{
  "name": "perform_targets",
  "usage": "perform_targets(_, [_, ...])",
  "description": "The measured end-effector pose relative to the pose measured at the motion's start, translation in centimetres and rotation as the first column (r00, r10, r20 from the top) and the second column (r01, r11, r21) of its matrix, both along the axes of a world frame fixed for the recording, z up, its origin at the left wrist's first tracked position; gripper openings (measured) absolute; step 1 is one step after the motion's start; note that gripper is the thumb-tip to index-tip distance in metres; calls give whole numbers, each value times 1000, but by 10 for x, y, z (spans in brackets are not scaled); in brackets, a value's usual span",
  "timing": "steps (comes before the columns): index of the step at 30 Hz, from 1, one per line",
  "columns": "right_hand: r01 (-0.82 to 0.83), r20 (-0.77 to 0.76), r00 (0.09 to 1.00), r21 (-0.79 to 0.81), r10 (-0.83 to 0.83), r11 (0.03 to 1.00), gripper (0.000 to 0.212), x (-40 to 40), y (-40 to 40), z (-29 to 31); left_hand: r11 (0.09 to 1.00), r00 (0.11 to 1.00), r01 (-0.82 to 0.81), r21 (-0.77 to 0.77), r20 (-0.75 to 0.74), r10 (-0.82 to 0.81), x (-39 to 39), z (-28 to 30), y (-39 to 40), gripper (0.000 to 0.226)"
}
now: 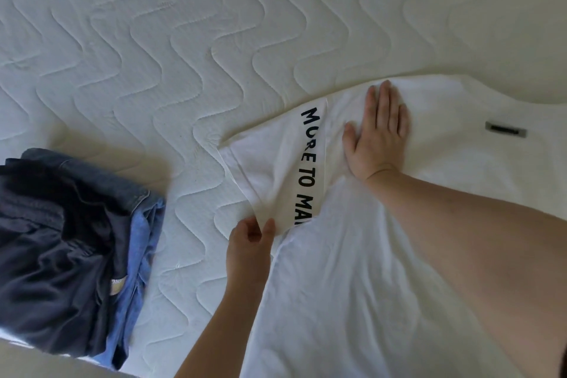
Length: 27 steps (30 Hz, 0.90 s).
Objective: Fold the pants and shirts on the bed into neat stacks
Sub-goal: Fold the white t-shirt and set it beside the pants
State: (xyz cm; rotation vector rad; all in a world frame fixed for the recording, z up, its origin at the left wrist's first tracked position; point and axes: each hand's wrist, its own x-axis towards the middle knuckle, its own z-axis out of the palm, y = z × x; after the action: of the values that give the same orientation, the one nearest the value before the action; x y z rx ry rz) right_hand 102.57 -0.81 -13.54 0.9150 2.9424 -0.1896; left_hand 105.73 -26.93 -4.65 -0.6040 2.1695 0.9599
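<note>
A white t-shirt [383, 255] lies spread on the quilted white mattress [184, 40], back side up, with a small grey neck label [505, 129] at the right. One side is turned over, showing black print "MORE TO MA". My left hand [250, 248] pinches the edge of that turned-over part near its lower end. My right hand [379, 132] presses flat, fingers straight, on the shirt just right of the fold line.
A heap of dark navy clothes and blue denim [70, 242] sits at the left near the mattress's front edge. Bare mattress stretches across the top and middle of the view.
</note>
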Motion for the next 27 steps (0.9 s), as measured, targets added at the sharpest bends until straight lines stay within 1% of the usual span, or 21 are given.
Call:
perform_targets(1, [-3, 6, 1000, -1, 3, 1000, 74, 0, 0, 0, 1000, 1000, 16, 3, -4, -16, 0, 1, 1, 14])
perform_targets(2, [-5, 11, 1000, -2, 5, 1000, 75, 0, 0, 0, 999, 1000, -4, 35, -2, 5, -1, 1, 2, 17])
perform_targets(3, [-9, 14, 1000, -2, 9, 1000, 75, -1, 0, 0, 990, 996, -84, 114, 20, 83, -3, 2, 4, 19])
perform_targets(5, [-12, 12, 1000, -3, 12, 1000, 75, -1, 0, 0, 906, 957, -291, 307, 103, 272, -6, 6, 8, 18])
perform_targets(6, [-12, 10, 1000, -3, 12, 1000, 75, -1, 1, 1, 879, 942, -334, 341, 94, 322, -7, 7, 8, 15])
perform_targets(8, [-9, 8, 1000, -5, 9, 1000, 75, -1, 1, 1, 891, 936, -342, 298, 21, 352, -6, 5, 5, 14])
perform_targets(10, [-5, 16, 1000, -10, 5, 1000, 76, -1, 1, 0, 942, 950, -297, 155, -54, 308, -1, 2, 2, 23])
perform_targets(12, [-4, 27, 1000, -9, 4, 1000, 76, -2, 0, 1, 984, 972, -176, -15, -161, 172, 6, 0, 0, 30])
perform_targets(13, [-3, 31, 1000, -6, 3, 1000, 76, -1, 0, 1, 992, 967, -106, -72, -238, 86, 10, 0, 3, 33])
perform_targets(14, [-2, 31, 1000, -5, 2, 1000, 76, -1, 0, 1, 994, 942, -20, -104, -335, -16, 14, 0, 7, 32])
perform_targets(15, [0, 27, 1000, -6, 1, 1000, 76, -2, 0, 0, 986, 889, 97, -132, -434, -146, 15, 0, 14, 27])
perform_targets(16, [2, 25, 1000, -6, -2, 1000, 75, -2, 0, 0, 957, 804, 237, -165, -520, -289, 15, -1, 23, 20])
perform_targets(17, [7, 25, 1000, -6, -7, 1000, 75, -2, 0, 0, 909, 701, 371, -191, -585, -409, 11, -3, 32, 18])
perform_targets(18, [12, 28, 1000, -7, -12, 1000, 75, -2, 0, 0, 857, 609, 474, -202, -628, -485, 3, -6, 44, 23])
perform_targets(19, [18, 34, 999, -9, -17, 1000, 74, -2, 0, 0, 811, 540, 550, -198, -656, -527, -8, -10, 57, 29])
perform_targets(21, [22, 49, 999, -12, -21, 1000, 72, -3, -1, -1, 708, 398, 661, -247, -684, -611, -40, -19, 84, 38])
perform_targets(22, [22, 56, 998, -13, -21, 1000, 71, -4, 0, -1, 630, 313, 712, -311, -662, -681, -56, -26, 97, 41])
perform_targets(24, [21, 74, 997, -8, -20, 1000, 68, -3, 0, 0, 428, 132, 778, -460, -547, -827, -85, -42, 113, 48])
perform_targets(25, [19, 76, 997, -1, -19, 1000, 67, -3, 1, 0, 337, 66, 782, -525, -467, -882, -97, -51, 116, 52])
perform_targets(26, [14, 73, 997, 6, -14, 1000, 65, -2, 1, 0, 267, 24, 773, -575, -395, -918, -107, -61, 115, 55])
perform_targets(27, [8, 71, 997, 10, -8, 1000, 65, -2, 1, 0, 226, -2, 762, -607, -352, -936, -113, -69, 112, 57])
